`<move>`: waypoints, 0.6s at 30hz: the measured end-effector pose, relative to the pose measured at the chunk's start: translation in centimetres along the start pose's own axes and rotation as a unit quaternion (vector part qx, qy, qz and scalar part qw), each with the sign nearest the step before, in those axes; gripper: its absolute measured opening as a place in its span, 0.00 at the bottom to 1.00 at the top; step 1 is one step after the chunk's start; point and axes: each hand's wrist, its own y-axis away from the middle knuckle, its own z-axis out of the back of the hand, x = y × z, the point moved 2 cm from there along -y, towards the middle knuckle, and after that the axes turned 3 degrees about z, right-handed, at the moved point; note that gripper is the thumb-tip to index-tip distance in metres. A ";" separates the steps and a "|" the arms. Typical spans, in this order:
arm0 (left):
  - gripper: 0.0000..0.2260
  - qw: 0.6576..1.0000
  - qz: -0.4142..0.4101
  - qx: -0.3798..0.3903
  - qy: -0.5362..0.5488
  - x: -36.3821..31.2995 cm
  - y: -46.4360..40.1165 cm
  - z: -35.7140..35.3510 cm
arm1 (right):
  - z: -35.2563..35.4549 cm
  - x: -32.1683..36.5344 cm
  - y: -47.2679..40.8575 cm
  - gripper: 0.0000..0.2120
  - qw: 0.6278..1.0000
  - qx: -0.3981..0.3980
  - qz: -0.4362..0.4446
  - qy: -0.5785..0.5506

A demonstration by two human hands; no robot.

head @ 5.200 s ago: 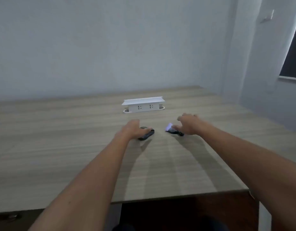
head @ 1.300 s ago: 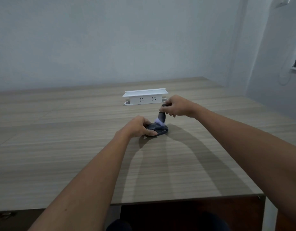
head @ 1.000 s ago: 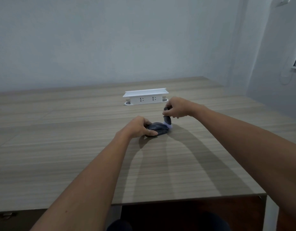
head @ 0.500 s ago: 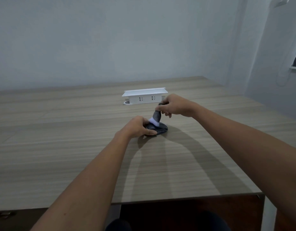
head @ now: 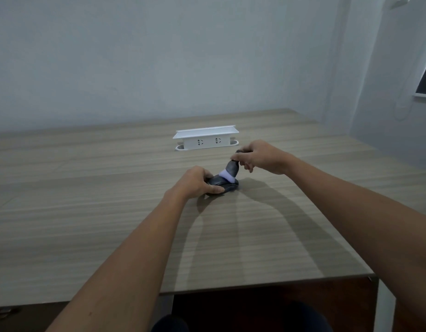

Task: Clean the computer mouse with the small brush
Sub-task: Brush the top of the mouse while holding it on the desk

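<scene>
Brushing under way on the mouse's top shell

Brushing is the step I have in hand. My left hand (head: 195,182) is closed around the near-left side of the computer mouse (head: 225,184), thumb along its near flank, pinning it flat on the worktop (head: 87,212). The mouse sits roughly midway between the left and right edges of the worktop, closer to the far edge than to the near one, and on the near side of the white power strip (head: 205,141), well apart from it.

My right hand (head: 262,158) is pinched shut on the dark handle of the small brush (head: 231,170). The brush leans, handle up and away to the right, its pale bristles pressed down onto the top of the mouse toward its right end. Bristles and shell appear to be touching; I cannot make out any dust or how much of the surface is clean.

My judgement is that the task is mid-course: the top is being swept, while the sides and the seams around the buttons likely remain. The next move calls for short strokes across the shell, light enough that the mouse does not skid out from under my left hand, with that hand shifting or turning the mouse to expose the part its fingers now cover.
</scene>
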 end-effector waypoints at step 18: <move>0.18 1.000 0.012 -0.016 -0.002 -0.6 0.8 -0.2 | 0.2 -0.2 0.2 0.11 0.984 0.012 0.000 0.177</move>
